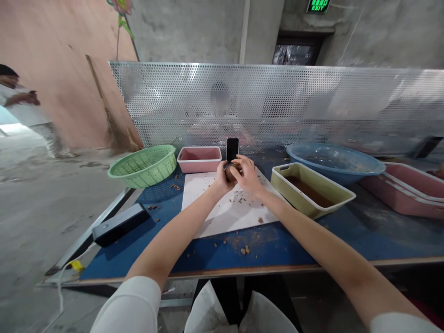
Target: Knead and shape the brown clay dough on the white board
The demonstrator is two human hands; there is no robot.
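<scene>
Two bare hands meet over the worktop (249, 261), and between them sits a brown lump (230, 174), partly hidden by the fingers that close on it. From where I stand, the left hand (223, 179) cups its left side, fingers wrapped along it. The right hand (245, 175) is clamped on the other side, the thumb laid across the near face and the rest of the fingers bent over toward the back. I can't make out exactly where each left fingertip presses.

Below the fingers lies a white sheet (211, 222), sprinkled with brown crumbs (239, 200), some just under the hands and more scattered toward the person's body. Right behind the fingers a phone (232, 148) stands upright. Left of it, beyond the fingers, is a pink tub (200, 166), and farther left a green basket (147, 173). A long dark box (121, 226) rests to the left of the fingers and nearer the body. To their right stands an olive tub (294, 198) with brown liquid inside; past that, a wide blue basin (342, 176), then stacked pink tubs (390, 193) farthest right.
</scene>
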